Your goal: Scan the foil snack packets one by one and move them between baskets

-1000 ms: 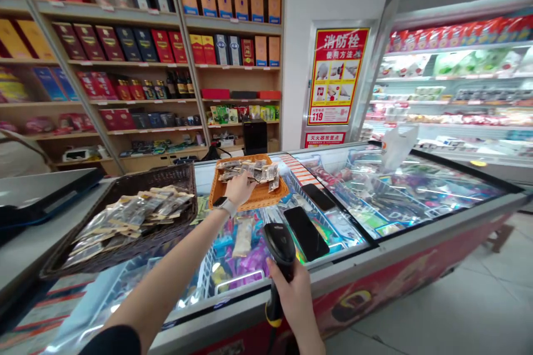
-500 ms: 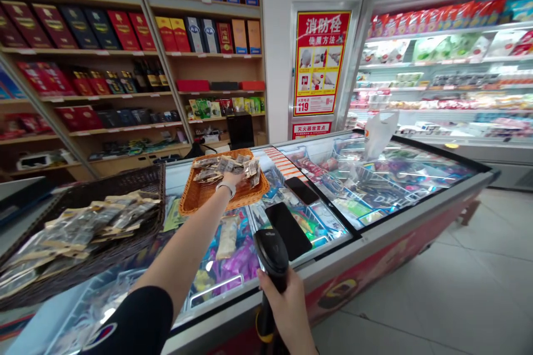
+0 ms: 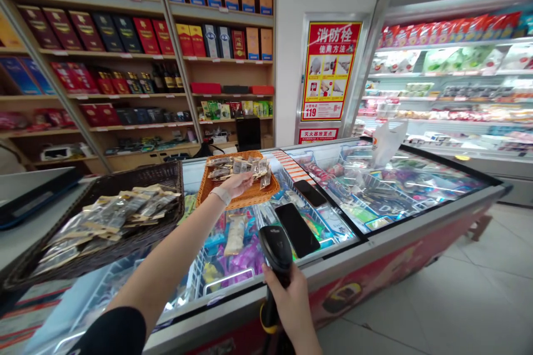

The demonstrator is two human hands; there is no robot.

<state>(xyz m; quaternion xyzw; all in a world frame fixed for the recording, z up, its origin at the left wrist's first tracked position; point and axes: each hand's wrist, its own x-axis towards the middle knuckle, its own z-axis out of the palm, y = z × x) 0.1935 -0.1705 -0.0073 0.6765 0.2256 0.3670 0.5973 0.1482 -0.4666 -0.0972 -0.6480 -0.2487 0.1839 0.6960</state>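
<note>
My right hand (image 3: 292, 300) is wrapped round the handle of a black barcode scanner (image 3: 276, 247), held upright in front of the freezer. My left arm reaches forward, a pale band on its wrist. At the orange wicker basket (image 3: 204, 191), my left hand (image 3: 239, 182) is beside small clear packets with tan edges (image 3: 244, 166). Its fingers look pressed together; whether a packet is between them is not clear. More such packets (image 3: 112, 216) are heaped in a dark brown wicker basket (image 3: 177, 191) to the left.
Two black phones (image 3: 297, 230) lie on the glass of the chest freezer (image 3: 358, 241). Farther right stands a white plastic bag (image 3: 387, 143). Behind are shelves of boxed goods (image 3: 220, 58), a red wall sign (image 3: 331, 72) and a lit refrigerated display (image 3: 453, 89).
The view has shifted, so the surroundings appear farther right. My left hand has drawn slightly back from the packets in the orange basket. My right hand still holds the scanner.
</note>
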